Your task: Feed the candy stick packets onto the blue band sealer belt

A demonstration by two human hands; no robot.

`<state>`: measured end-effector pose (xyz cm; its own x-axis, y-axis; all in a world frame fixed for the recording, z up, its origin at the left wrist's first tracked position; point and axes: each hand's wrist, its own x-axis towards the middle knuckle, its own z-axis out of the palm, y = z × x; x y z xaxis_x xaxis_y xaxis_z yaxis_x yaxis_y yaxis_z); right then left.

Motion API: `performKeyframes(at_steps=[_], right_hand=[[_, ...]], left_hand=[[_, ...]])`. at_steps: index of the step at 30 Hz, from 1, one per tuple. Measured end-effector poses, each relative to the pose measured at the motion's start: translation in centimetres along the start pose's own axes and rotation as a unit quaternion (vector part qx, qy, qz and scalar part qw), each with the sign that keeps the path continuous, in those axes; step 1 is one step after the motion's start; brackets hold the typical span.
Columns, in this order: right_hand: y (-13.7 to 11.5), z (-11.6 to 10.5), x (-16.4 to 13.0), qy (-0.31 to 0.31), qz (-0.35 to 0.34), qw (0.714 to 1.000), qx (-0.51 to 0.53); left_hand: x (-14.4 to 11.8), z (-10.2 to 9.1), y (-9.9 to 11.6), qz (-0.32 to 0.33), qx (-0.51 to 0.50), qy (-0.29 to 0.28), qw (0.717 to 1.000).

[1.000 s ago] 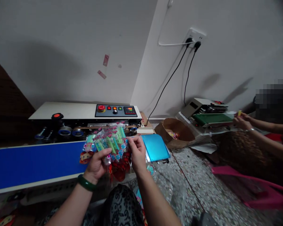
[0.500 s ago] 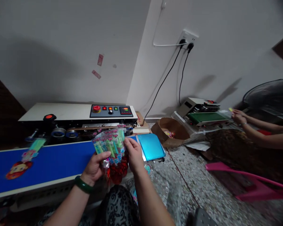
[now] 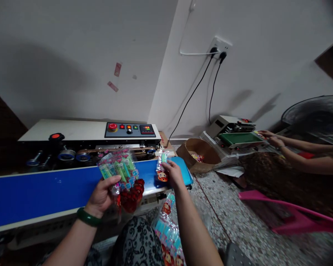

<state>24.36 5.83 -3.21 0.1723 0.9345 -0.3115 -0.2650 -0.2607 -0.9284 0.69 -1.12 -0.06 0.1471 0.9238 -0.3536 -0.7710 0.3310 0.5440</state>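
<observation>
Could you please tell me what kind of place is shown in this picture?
Probably a small packing workshop: there is what looks like a band sealer with a blue conveyor belt, a second machine with a green belt farther right, and a bunch of clear packets in the person's left hand.

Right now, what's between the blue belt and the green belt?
Mainly the open brown box: the head view shows it between the blue belt and the green belt.

Wall socket with two black plugs, 1 o'clock | pink strips on wall, 10 o'clock | fan, 3 o'clock | pink plastic frame, 4 o'clock
</observation>
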Motion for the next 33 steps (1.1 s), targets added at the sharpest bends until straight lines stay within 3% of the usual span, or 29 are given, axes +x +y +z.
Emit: performKeyframes(at_steps=[6,10,14,16,23,25,29,33], right_hand=[[0.1,1.9,1.7,-0.052,0.029,0.995,-0.075],[-0.6,3.8,0.1,-0.022,-0.054,0.995,-0.084],[-1.6,5.9,-3.9,-0.168,-0.123,0.974,-0.085],[-1.6,6.9,-5.5,-0.199,-0.134,0.966,-0.091],[-0.3,8.2,-6.4,-0.038,-0.209,0.977,-0.015],[-0.1,8.1,-6.5,-0.042,-0.185,0.982,0.006],[-0.1,7.9,-6.7,-0.137,-0.087,0.986,0.029],[-0.7,6.8,-5.9,-0.098,-0.125,0.984,0.076]], left_hand=[[0.2,-0.1,-0.1,0.01,-0.005,0.0,1.0],[0.2,0.1,-0.2,0.024,0.011,0.017,1.0],[0.2,0.5,-0.4,0.062,0.043,0.007,0.997],[0.3,0.7,-0.6,0.066,0.052,0.001,0.996],[0.7,1.1,-1.4,0.063,0.011,0.038,0.997],[0.8,1.1,-1.5,0.057,0.007,0.047,0.997],[0.8,1.2,-1.7,0.047,0.024,0.039,0.998],[0.8,1.2,-1.4,0.044,0.026,0.076,0.996]])
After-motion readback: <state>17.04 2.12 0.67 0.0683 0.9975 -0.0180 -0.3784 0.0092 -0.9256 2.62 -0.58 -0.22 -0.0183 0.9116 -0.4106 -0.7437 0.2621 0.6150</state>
